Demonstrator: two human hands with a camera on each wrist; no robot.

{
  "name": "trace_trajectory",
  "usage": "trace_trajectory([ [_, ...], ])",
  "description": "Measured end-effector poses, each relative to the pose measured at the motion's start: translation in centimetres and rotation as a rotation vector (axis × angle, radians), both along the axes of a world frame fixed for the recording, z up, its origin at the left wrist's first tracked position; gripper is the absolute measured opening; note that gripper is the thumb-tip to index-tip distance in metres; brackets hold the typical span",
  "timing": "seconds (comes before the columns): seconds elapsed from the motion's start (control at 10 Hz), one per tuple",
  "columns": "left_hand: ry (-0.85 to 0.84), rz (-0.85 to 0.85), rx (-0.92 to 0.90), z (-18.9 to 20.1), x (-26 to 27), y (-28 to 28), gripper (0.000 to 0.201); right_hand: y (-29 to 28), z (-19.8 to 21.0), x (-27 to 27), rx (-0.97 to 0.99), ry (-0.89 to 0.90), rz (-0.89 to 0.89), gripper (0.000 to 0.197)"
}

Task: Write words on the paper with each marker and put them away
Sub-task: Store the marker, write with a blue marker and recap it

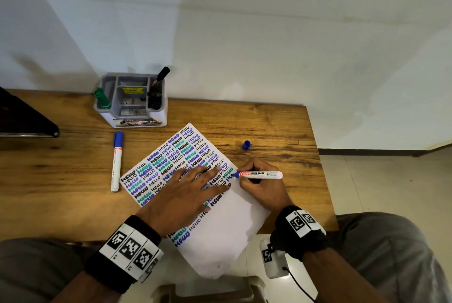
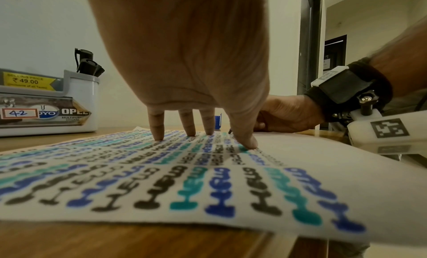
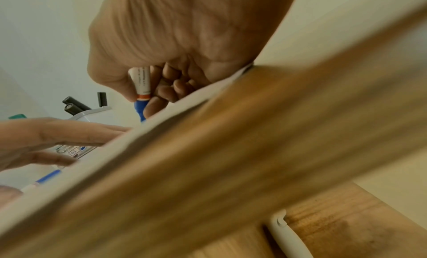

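A white paper [image 1: 227,227] [image 2: 335,170] covered in rows of black, blue and green "HELLO" lies slanted on the wooden table [image 1: 61,180]. My left hand [image 1: 193,190] [image 2: 184,79] presses flat on it with fingers spread. My right hand [image 1: 261,185] [image 3: 161,90] grips an uncapped blue whiteboard marker [image 1: 259,174] [image 3: 141,86], whose tip touches the paper's right edge. Its blue cap [image 1: 246,145] lies on the table beyond. A second, capped blue marker [image 1: 116,161] lies left of the paper.
A grey organiser [image 1: 132,99] [image 2: 50,105] stands at the back left, holding a green marker [image 1: 101,98] and several black markers [image 1: 156,87]. A dark object [image 1: 22,114] sits at the far left. The table's right edge [image 1: 320,163] is close to my right hand.
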State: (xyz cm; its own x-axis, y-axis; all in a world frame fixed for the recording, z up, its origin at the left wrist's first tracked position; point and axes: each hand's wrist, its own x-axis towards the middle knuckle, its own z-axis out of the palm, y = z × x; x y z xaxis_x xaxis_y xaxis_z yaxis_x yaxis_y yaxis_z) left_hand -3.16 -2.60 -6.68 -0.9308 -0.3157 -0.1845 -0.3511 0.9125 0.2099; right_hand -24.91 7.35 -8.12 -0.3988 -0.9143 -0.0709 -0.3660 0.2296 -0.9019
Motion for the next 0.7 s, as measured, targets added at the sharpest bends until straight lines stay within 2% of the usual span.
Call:
trace_trajectory([
  [0.6,0.007,-0.004,-0.027,-0.18,0.02,0.0,0.068,0.08,0.16,0.03,-0.027,0.02,0.016,0.007],
  [0.7,0.003,0.001,-0.023,-0.13,0.02,0.0,0.068,0.1,0.09,-0.03,-0.026,0.029,0.014,0.012],
])
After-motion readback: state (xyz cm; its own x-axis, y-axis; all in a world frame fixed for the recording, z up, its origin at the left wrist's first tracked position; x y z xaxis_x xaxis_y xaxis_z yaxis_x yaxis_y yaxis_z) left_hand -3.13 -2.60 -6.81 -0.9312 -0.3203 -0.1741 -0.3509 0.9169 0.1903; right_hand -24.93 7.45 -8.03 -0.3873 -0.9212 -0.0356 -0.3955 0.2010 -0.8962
